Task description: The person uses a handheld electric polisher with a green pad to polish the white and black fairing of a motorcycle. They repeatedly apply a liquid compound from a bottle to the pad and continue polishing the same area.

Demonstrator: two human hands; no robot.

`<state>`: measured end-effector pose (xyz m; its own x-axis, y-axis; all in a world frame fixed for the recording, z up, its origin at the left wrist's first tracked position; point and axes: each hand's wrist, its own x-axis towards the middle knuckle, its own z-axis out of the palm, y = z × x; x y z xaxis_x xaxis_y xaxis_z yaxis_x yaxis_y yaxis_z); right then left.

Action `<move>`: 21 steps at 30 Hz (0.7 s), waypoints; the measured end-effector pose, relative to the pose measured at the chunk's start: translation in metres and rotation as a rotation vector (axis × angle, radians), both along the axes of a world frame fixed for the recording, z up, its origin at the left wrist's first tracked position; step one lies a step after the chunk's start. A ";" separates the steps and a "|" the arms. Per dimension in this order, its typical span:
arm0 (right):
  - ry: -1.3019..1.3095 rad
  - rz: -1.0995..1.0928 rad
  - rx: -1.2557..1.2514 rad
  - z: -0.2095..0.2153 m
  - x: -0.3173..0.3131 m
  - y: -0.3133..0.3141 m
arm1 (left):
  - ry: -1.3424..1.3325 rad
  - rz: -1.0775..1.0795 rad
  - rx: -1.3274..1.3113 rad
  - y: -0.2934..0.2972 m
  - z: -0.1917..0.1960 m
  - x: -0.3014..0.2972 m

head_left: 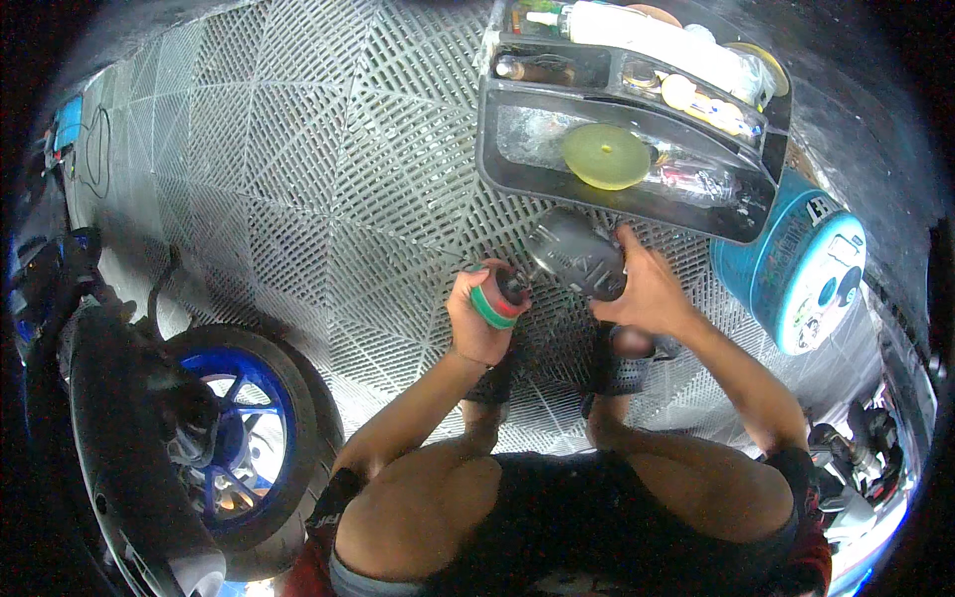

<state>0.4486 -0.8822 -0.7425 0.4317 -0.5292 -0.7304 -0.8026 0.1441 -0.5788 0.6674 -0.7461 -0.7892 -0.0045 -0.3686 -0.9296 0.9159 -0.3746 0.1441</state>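
Note:
Between my knees and the caddy, my left hand (477,316) is wrapped round a small round piece (494,302) with red and green bands and a dark centre. My right hand (649,287) grips the right end of a dark grey, rounded tool body (567,249). A short metal part (535,273) shows at the left end of that body, facing the banded piece. Whether the two are joined or only close together, I cannot tell. Just beyond my right hand, a yellow-green foam pad (607,156) lies in the black caddy (484,149).
A clear bottle (701,184) lies beside the pad, and several bottles and small items fill the caddy's back compartments. Right of it, a blue bucket (761,264) has a white lid. A blue-rimmed motorcycle wheel (244,438) stands close on my left. Grey grid tiles (298,149) cover the floor.

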 end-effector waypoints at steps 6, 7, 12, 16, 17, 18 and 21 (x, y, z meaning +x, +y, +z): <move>-0.005 0.061 0.061 -0.004 0.007 0.013 | 0.188 0.124 -0.051 0.003 0.010 -0.006; -0.025 0.099 0.079 -0.006 0.005 0.014 | 0.207 0.130 -0.030 0.004 0.010 -0.007; -0.347 0.050 0.037 -0.016 -0.019 0.026 | 0.168 0.176 -0.042 0.001 0.007 -0.005; -0.456 -0.064 -0.006 -0.030 -0.028 0.042 | 0.039 0.131 -0.081 -0.009 0.006 0.000; -0.424 -0.100 -0.010 -0.028 -0.029 0.042 | 0.035 0.119 -0.106 -0.014 0.005 0.000; -0.413 -0.133 0.004 -0.024 -0.019 0.041 | -0.035 0.105 -0.107 -0.014 0.005 0.002; -0.330 -0.137 0.056 -0.010 -0.015 0.035 | -0.170 0.066 -0.136 -0.012 0.006 0.005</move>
<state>0.4339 -0.8470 -0.7524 0.5772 -0.5617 -0.5928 -0.5446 0.2761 -0.7919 0.6726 -0.7577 -0.7827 0.1764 -0.4846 -0.8567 0.8961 -0.2812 0.3436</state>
